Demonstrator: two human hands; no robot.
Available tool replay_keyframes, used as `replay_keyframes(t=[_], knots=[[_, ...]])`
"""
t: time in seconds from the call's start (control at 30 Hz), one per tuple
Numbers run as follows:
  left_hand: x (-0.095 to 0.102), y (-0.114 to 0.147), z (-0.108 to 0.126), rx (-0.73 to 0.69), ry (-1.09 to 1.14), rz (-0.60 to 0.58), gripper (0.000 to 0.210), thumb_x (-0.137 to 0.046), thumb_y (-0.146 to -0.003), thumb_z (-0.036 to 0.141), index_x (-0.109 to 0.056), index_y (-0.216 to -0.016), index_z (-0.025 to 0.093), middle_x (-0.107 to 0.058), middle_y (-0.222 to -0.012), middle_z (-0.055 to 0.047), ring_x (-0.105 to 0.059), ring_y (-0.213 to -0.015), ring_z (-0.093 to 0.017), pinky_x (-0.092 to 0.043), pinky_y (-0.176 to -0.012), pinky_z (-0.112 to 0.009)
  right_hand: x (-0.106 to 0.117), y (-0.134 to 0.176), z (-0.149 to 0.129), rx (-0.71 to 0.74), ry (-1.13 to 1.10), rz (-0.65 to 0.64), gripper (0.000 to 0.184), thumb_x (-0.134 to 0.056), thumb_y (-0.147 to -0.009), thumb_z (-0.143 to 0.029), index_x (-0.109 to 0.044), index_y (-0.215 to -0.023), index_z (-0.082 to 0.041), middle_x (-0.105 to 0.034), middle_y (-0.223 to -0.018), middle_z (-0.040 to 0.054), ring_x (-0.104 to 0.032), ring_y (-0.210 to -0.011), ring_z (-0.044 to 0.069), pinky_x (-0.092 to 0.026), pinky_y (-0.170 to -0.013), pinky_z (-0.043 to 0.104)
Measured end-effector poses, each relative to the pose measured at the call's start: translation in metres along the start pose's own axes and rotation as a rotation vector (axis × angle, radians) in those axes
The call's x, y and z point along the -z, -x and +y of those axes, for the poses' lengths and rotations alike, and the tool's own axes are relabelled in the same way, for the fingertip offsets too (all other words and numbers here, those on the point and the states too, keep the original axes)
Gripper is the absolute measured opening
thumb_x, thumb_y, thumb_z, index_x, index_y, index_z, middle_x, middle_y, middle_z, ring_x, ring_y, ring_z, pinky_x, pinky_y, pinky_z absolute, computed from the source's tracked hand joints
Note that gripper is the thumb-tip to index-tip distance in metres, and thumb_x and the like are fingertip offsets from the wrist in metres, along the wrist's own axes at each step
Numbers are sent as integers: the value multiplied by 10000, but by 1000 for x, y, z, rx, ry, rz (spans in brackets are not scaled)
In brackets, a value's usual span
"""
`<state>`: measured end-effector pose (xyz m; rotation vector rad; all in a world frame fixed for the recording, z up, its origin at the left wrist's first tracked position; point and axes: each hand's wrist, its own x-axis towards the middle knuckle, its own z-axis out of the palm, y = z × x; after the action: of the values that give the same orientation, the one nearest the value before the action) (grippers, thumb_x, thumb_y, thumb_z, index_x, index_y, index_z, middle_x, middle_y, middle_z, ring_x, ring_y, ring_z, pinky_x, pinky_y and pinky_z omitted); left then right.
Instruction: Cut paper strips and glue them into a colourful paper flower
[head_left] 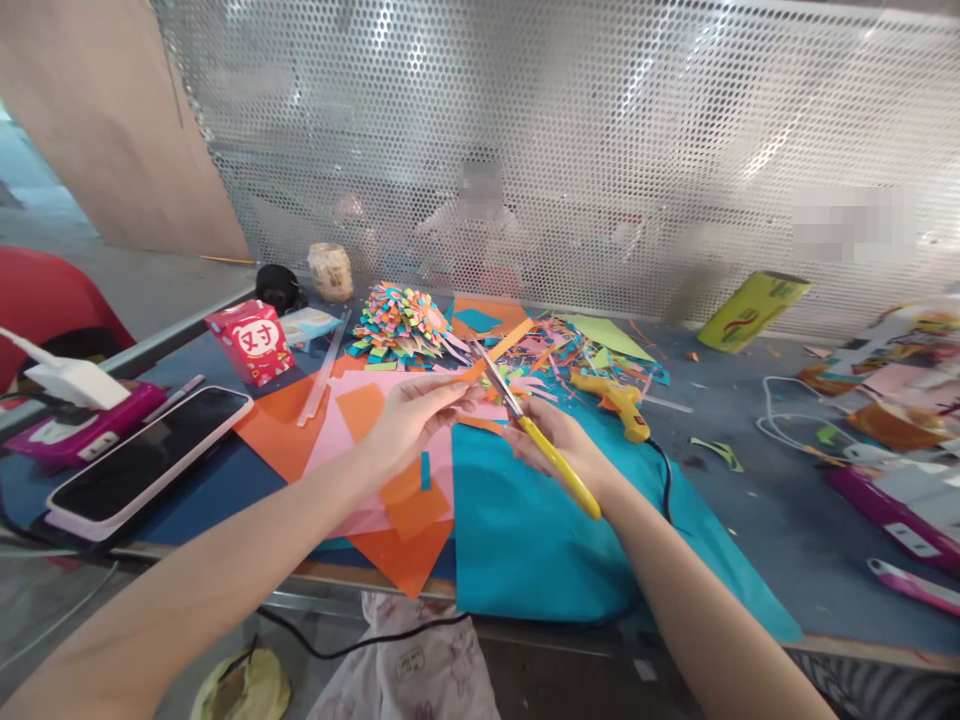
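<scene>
Pinched in my left hand point(427, 415) is an orange paper strip point(512, 340), which slants up and to the right. My right hand point(551, 435) grips yellow-handled scissors point(555, 455), whose blades reach the strip; whether they are parted is hard to make out. Below my hands lie teal paper point(540, 540), pink paper point(341, 435) and orange paper point(409, 500). Behind my left hand sits a ball of fringed multicoloured paper point(401, 325). A heap of thin paper scraps point(555, 345) spreads beyond the scissors.
A yellow glue gun point(619, 400) with a black cord lies right of my right hand. On the left are a phone point(150, 455), a red packet point(251, 340) and a purple power strip point(82, 430). A yellow-green tube point(752, 312) stands near the perforated metal screen point(570, 150).
</scene>
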<state>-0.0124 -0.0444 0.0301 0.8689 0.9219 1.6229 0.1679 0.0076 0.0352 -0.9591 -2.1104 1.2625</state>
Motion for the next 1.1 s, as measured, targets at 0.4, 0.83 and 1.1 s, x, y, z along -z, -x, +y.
replay_keyframes(t=[0.4,0.83,1.1], knots=[[37,-22,25,-212,-1439,40,449,-576,-687,241,-652,-1116,135,-664,-1153,-115,-582,-1090,-267,-439,-910,-349,9,-8,7,28,79,205,475,-634,-639,-639,-451,-710,-207,-462,-518,-50,-363,-421,75,-247,-401,220],[46,-32,4,-420,-1813,-496,358,-523,-850,270,-600,-1189,185,-680,-1121,-100,-617,-1034,-238,-419,-915,-360,18,-13,12,0,386,431,411,-579,-673,-600,-440,-676,-214,-543,-604,-11,-473,-538,123,-298,-486,233],[43,-34,-1,-517,-1860,-500,306,-488,-830,161,-659,-1083,177,-706,-1055,-93,-643,-979,-230,-461,-873,-349,17,-15,14,-40,472,416,350,-584,-699,-544,-492,-738,-210,-568,-670,10,-489,-588,140,-309,-503,231]])
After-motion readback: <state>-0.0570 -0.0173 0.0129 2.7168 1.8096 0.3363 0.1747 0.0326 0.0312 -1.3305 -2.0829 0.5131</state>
